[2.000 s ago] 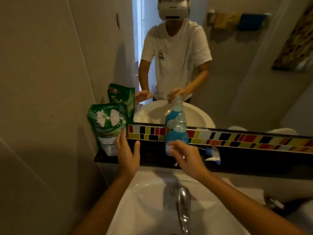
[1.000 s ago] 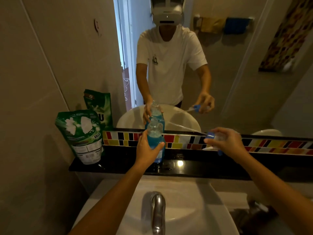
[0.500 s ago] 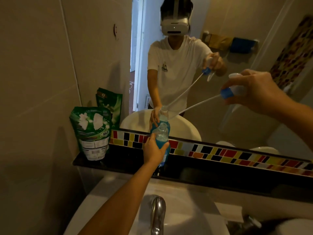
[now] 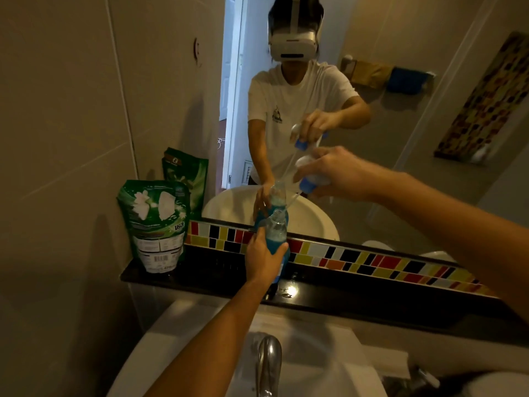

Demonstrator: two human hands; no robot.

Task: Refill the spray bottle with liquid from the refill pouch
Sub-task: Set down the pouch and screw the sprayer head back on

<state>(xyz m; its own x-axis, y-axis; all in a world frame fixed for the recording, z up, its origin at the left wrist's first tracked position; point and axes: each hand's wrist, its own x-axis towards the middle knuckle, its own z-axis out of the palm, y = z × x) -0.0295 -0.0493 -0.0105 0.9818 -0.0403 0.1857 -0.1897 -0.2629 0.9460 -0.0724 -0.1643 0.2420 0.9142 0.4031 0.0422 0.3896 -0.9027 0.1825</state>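
Spray bottle (image 4: 276, 239): stands upright on the black ledge (image 4: 357, 299) under the mirror, at about 12 o'clock from the faucet (image 4: 267, 359); neck open, blue liquid filling the lower part.
Left hand (image 4: 262, 260): grip clenched around the bottle's body.
Right hand (image 4: 340, 176): grip closed on the spray head (image 4: 307, 174), white with a blue collar, held above the bottle toward 2 o'clock.
Dip tube (image 4: 292, 200): runs down from the blue collar toward the bottle's mouth; whether its tip is inside the neck cannot be told.
Refill pouch (image 4: 156, 224): green, upright on the ledge's left end, at 9 o'clock from the bottle, well apart from both hands.
Sink (image 4: 329, 368): white basin below the ledge.
Mirror (image 4: 400, 124): reflects the person, bottle and pouch.
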